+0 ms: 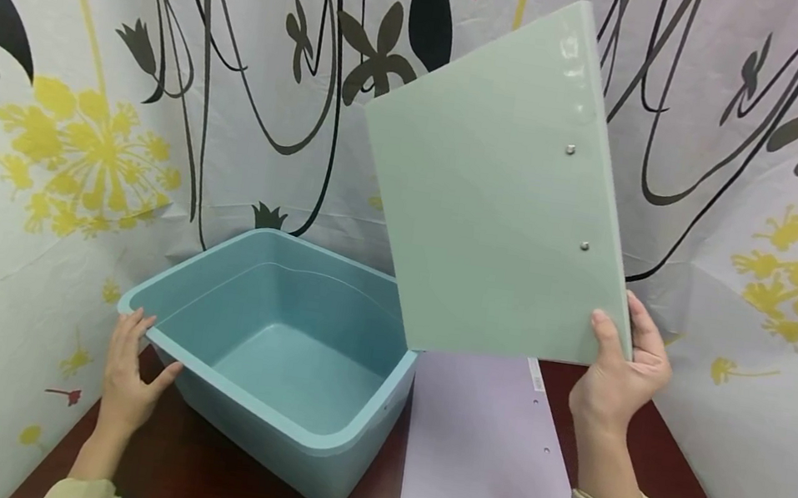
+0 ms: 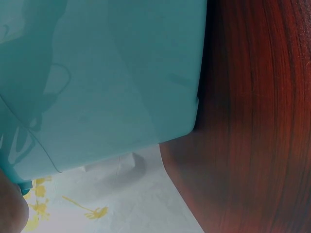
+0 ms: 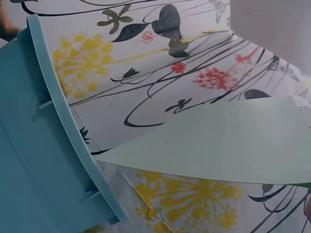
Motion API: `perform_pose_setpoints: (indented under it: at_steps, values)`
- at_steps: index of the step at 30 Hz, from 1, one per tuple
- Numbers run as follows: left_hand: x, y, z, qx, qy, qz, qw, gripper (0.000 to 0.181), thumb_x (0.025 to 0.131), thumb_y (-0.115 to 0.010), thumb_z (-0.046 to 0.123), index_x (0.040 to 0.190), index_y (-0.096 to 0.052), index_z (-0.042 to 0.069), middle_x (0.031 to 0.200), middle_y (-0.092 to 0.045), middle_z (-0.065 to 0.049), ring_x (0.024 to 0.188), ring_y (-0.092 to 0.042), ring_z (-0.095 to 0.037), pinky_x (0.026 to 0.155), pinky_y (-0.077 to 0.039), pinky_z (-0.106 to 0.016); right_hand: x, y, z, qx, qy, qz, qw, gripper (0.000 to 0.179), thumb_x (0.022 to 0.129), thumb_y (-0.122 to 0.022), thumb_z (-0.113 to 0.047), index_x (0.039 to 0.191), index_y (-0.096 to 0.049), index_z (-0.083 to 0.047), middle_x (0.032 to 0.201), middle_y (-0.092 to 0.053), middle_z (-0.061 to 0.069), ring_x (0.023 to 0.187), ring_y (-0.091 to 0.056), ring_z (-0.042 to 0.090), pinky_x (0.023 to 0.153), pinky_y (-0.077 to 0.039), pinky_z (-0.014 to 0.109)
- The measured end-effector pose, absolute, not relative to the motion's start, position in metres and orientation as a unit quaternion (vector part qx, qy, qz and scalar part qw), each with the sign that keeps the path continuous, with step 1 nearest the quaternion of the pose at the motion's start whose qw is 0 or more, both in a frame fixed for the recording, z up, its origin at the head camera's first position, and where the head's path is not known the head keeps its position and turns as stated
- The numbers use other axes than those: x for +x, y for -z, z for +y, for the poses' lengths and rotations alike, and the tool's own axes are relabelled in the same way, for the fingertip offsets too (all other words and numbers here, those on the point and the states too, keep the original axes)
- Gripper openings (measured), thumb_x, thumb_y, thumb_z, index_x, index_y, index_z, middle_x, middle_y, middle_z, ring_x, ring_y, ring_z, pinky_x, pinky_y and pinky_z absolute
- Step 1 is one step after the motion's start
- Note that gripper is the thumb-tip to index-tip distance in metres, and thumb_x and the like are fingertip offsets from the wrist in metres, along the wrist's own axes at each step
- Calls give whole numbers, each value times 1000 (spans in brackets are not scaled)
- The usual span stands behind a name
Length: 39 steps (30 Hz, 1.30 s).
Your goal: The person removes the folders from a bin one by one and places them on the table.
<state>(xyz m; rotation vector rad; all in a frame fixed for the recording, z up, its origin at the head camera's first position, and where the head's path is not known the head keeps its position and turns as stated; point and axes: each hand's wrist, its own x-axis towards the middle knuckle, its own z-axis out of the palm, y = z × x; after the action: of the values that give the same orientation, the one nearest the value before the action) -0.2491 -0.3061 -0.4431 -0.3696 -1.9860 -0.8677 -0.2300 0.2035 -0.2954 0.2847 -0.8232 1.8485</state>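
My right hand holds a pale green file folder by its lower right corner, thumb on the near face and fingers behind. Two metal rivets and a glossy strip show near the folder's right edge. It is raised and tilted, its lower left corner overlapping the right rim of a blue plastic tub in the head view. My left hand touches the tub's left front corner, fingers extended at the rim and thumb spread apart. The inside of the tub shows bare. In the right wrist view the folder extends toward the tub.
A lilac folder lies flat on the dark red wooden table, right of the tub and partly behind the raised folder. White cloth with floral prints encloses the back and sides.
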Motion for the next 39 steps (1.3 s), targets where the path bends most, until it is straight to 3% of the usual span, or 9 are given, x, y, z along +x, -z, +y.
perform_pose_setpoints:
  at_steps: [13, 27, 39]
  values:
    - [-249, 443, -306, -151, 355, -804, 453, 85, 75, -61, 58, 129, -42, -5, 136, -32, -29, 133, -14, -43, 106, -6, -55, -218, 298, 230, 128, -784, -294, 532, 36, 66, -62, 23, 102, -57, 21, 89, -66, 24, 78, -63, 28, 65, -52, 27]
    - [-251, 444, -307, -152, 355, -804, 452, 85, 75, -62, 58, 129, -42, -4, 137, -32, -28, 133, -15, -43, 106, -6, -55, -208, 312, 249, 106, -736, -328, 583, 37, 65, -63, 22, 101, -55, 25, 91, -64, 29, 78, -65, 27, 67, -52, 27]
    - [-250, 444, -307, -151, 354, -804, 454, 85, 75, -61, 58, 129, -42, -4, 137, -32, -28, 133, -15, -43, 106, -6, -56, -198, 329, 271, 62, -763, -297, 571, 38, 60, -63, 28, 97, -57, 24, 88, -66, 25, 78, -65, 28, 67, -52, 26]
